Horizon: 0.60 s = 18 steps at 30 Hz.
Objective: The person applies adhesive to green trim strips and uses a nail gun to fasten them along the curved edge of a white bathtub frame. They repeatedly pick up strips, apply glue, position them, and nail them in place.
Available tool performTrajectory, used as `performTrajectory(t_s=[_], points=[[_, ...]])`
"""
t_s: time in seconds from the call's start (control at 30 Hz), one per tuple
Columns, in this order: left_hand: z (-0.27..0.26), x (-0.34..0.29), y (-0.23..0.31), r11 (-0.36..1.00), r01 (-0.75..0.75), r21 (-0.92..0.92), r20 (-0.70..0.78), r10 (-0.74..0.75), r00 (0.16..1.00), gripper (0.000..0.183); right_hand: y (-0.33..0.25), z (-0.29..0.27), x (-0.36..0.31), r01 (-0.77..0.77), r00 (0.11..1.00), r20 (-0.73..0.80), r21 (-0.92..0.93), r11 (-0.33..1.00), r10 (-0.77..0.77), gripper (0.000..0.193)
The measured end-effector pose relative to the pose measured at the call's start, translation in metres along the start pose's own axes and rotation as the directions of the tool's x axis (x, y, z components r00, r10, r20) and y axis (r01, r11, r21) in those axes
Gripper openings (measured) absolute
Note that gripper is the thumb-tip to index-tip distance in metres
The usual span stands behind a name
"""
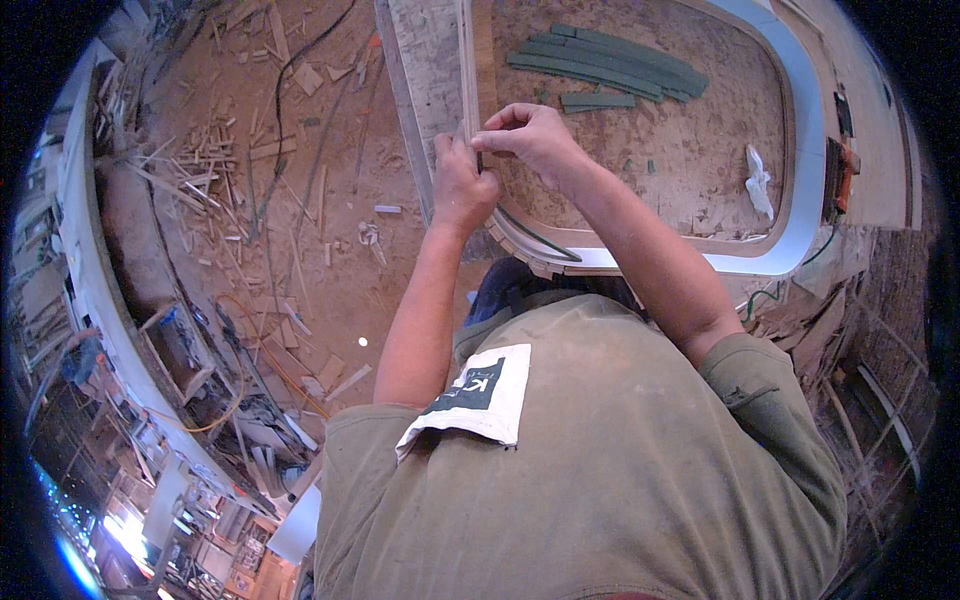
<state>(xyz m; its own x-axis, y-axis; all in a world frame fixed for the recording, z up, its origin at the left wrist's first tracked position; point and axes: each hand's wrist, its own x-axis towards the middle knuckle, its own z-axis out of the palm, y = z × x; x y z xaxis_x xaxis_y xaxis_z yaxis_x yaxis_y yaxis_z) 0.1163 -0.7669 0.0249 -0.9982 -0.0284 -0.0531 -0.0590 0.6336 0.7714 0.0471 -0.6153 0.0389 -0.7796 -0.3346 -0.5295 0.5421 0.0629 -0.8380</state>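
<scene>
On my feed, the right hand (pixel 540 140) pinches thumb to forefinger at the rounded frame's (pixel 803 180) left side; anything between them, I can't make out. Left fingers (pixel 455 152) curl there, grip hidden. 1 white chest patch (pixel 508 405) shows lettering, partly folded.

On the near side, a white cloth patch (pixel 511 385) sits on the left part of the green shirt (pixel 620 460). Its dark box (pixel 483 384) has pale letters, some too small to read.
</scene>
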Motion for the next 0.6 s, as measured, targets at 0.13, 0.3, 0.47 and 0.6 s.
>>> performTrajectory(t_s=[0.13,0.3,0.47,0.6], points=[[0.004,0.002,-0.014,0.99,-0.131,0.053,0.013,0.131,0.991,0.042,0.008,0.002,0.002,0.053,0.999,-0.012,-0.031,0.998,-0.053,0.026],[0.006,0.002,-0.018,0.998,-0.063,-0.028,0.009,0.064,0.998,0.048,0.014,0.003,0.0,0.076,0.997,-0.024,-0.013,0.997,-0.076,0.029],[0.001,0.002,-0.003,0.999,0.0,-0.05,-0.002,0.0,1.0,0.048,0.014,-0.004,-0.007,0.075,0.991,-0.111,-0.037,0.996,-0.079,0.027],[0.006,0.0,-0.015,0.999,-0.038,0.035,-0.044,0.039,0.998,0.049,0.023,-0.021,-0.02,0.232,0.717,-0.256,-0.79,0.568,-0.649,0.027]])
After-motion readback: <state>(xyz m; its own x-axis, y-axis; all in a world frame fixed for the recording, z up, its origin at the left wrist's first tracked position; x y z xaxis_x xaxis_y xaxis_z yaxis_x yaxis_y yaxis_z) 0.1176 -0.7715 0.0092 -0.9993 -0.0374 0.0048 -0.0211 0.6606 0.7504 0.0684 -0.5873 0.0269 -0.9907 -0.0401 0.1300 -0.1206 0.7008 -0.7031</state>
